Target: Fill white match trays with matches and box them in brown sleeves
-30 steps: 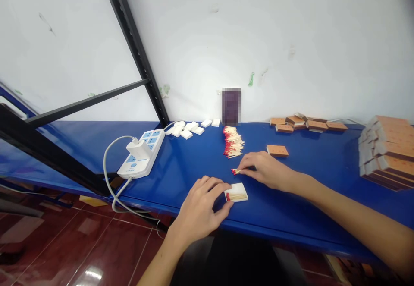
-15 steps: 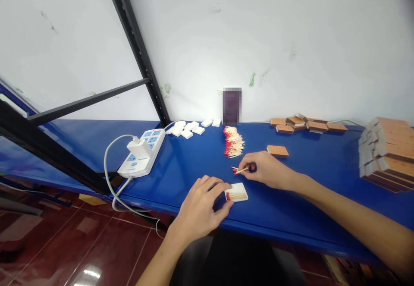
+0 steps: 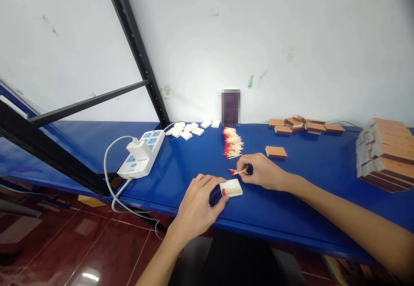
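My left hand (image 3: 198, 203) rests on the blue table (image 3: 310, 178), its fingertips holding the left side of a small white matchbox tray (image 3: 231, 188) with a few red-tipped matches lying in it. My right hand (image 3: 260, 171) is just behind the tray, thumb and fingers pinched on a few red-tipped matches (image 3: 236, 172) whose heads point left. A loose pile of matches (image 3: 231, 143) lies farther back, beyond my right hand. A single orange matchbox sleeve (image 3: 276, 151) sits to the right of that pile.
A white power strip (image 3: 142, 152) with a plugged adapter and cable lies at the left. Several white trays (image 3: 189, 129) sit by the wall. Orange sleeves (image 3: 305, 125) are scattered at the back right, and a stack of them (image 3: 384, 152) stands far right. A black frame post (image 3: 136, 48) slants across.
My right hand lifted the pinched matches off the table and drew them toward the tray. The left hand and tray shifted slightly left.
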A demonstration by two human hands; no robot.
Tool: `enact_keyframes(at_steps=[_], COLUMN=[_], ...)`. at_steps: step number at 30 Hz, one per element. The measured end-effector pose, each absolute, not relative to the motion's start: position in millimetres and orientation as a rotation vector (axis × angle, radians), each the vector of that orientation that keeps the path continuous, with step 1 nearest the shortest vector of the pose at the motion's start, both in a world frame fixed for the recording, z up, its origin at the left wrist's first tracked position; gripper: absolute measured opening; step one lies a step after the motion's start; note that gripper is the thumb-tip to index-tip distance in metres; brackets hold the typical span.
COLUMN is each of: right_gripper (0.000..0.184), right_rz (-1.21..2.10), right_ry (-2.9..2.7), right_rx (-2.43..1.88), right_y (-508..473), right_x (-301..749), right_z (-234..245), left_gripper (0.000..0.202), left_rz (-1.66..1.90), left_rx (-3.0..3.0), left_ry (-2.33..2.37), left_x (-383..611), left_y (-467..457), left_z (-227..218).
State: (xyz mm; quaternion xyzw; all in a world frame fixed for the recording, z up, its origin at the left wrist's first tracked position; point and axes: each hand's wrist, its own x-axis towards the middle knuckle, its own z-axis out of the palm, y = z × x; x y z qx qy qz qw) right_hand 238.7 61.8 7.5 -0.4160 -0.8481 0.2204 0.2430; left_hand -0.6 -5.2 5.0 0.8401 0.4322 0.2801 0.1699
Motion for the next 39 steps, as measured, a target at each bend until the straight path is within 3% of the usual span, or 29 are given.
enact_keyframes(at_steps=[16, 25, 29, 39], right_gripper=[0.007, 0.003, 0.005, 0.013], right_rz=[0.617, 0.862, 0.746, 0.513], right_ry=[-2.327, -2.209, -2.366, -2.454], right_rx=[-1.157, -1.056, -0.929, -0.896], right_y=[63.7, 46.6, 36.7, 34.9], right_x=[237.9, 232.8, 222.8, 218.6], right_z=[9.3, 26.1, 20.8, 17.7], left_gripper=[0.026, 0.044, 0.052, 0.035], left_rz=[0.813, 0.866, 0.873, 0.853], left_rx=[2.401, 2.371, 2.364, 2.383], left_ry=[1.231, 1.236, 1.231, 1.198], left_x=[0.2, -1.5, -2.1, -1.7], left_y=[-6.3, -5.1, -5.5, -4.0], left_z=[5.5, 0.9, -0.7, 0.3])
